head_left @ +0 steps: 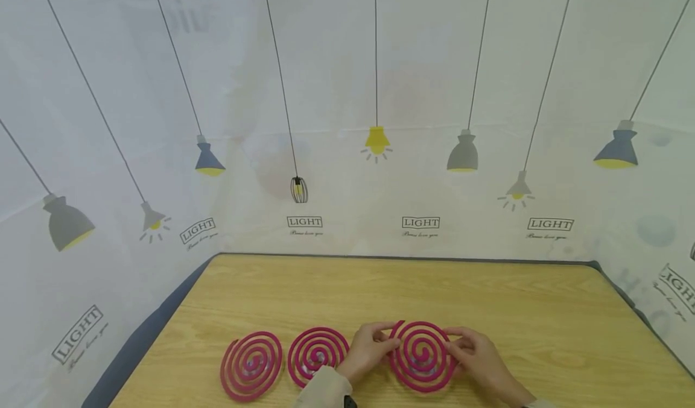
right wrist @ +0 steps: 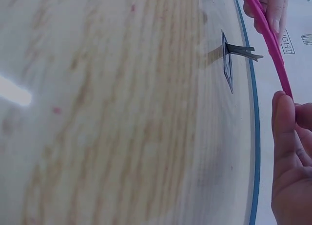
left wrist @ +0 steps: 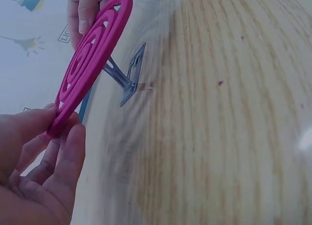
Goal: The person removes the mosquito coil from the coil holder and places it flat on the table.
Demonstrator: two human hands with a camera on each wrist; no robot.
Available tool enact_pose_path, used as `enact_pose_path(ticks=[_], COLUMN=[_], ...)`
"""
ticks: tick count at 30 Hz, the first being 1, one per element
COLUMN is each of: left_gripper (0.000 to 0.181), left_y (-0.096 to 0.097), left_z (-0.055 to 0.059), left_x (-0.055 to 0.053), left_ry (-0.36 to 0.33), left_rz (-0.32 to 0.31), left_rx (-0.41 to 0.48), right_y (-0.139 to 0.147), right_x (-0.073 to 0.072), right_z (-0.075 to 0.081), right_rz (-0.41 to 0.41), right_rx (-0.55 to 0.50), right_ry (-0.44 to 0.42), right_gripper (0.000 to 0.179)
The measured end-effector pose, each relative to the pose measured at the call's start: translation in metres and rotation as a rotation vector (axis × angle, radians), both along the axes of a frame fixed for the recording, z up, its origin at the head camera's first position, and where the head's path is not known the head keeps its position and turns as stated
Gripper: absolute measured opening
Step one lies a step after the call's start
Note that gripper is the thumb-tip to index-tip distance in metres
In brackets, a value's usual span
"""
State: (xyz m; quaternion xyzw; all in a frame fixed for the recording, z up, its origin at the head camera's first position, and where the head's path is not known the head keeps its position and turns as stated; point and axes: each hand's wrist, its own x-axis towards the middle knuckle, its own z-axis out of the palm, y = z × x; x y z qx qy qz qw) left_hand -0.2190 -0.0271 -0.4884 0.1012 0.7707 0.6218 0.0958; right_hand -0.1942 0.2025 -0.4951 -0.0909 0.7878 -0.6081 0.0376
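Both hands hold a magenta mosquito coil (head_left: 422,356) by opposite edges over the table. My left hand (head_left: 368,352) pinches its left edge between thumb and fingers; my right hand (head_left: 480,358) pinches the right edge. Beneath the coil, a small metal coil stand (left wrist: 130,84) sits on the tabletop, its prongs pointing up. In the right wrist view a small gap shows between the prongs of the stand (right wrist: 228,64) and the coil (right wrist: 273,42). In the left wrist view the prong tips are hidden behind the coil (left wrist: 87,64).
Two more magenta coils, one at far left (head_left: 252,364) and one beside the left forearm (head_left: 318,355), lie on the wooden table (head_left: 380,287). The left sleeve partly covers the nearer one. A white cloth wall (head_left: 347,239) printed with lamps surrounds the table.
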Motion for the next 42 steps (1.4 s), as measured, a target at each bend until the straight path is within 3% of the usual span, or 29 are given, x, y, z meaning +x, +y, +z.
enact_pose_path(ticks=[9,15,20,35,42], left_gripper=[0.037,0.036,0.033,0.030,0.027], left_y=[-0.002,0.000,0.002,0.006,0.010], left_z=[0.007,0.014,0.020,0.024,0.027], left_x=[-0.002,-0.006,-0.009,-0.022,-0.027], left_ry=[-0.098,-0.136,-0.105,-0.036,-0.029], left_rz=[-0.050,-0.037,-0.012,0.029,0.131], left_rx=[0.067,0.103,0.144,0.196,0.176], right_y=[0.001,-0.003,-0.004,-0.003,-0.011], right_x=[-0.001,-0.003,-0.005,-0.019,-0.034], right_z=[0.006,0.012,0.017,0.030,0.032], right_rz=[-0.092,-0.205,-0.248,-0.263,-0.290], right_rx=[0.054,0.050,0.041,0.019,0.042], right_ry=[0.062,0.077,0.078,0.053,0.087], right_gripper=[0.035,0.028,0.026,0.030,0.028])
